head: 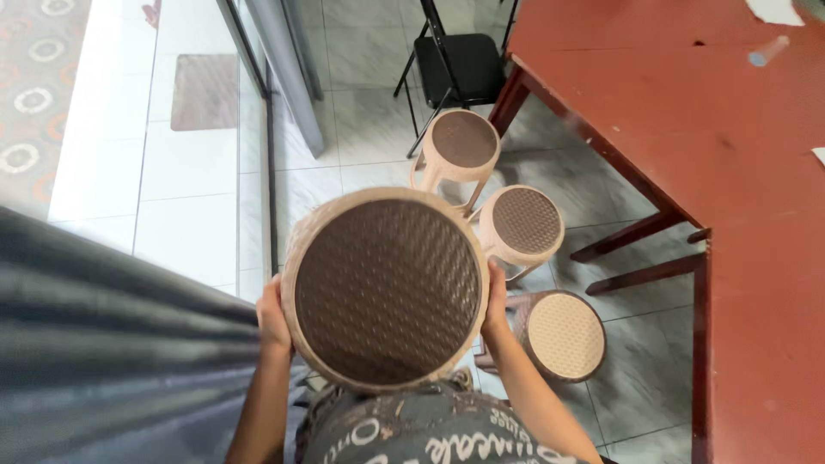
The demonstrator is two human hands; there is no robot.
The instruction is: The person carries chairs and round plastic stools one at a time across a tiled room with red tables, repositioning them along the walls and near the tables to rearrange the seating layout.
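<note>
I hold a round beige plastic stool [385,288] with a dark brown woven-pattern seat up close in front of my body. My left hand [271,316] grips its left rim and my right hand [497,302] grips its right rim. The stool's legs are hidden beneath the seat. Three more matching stools stand on the floor beyond it: one far [462,142], one in the middle [522,223], one near my right forearm [563,335].
A large red-brown wooden table [687,112] fills the right side, its legs and crossbars [640,258] reaching down to the tiled floor. A black folding chair [455,64] stands at the top. A grey curtain [103,344] and a sliding door frame [258,103] are on the left.
</note>
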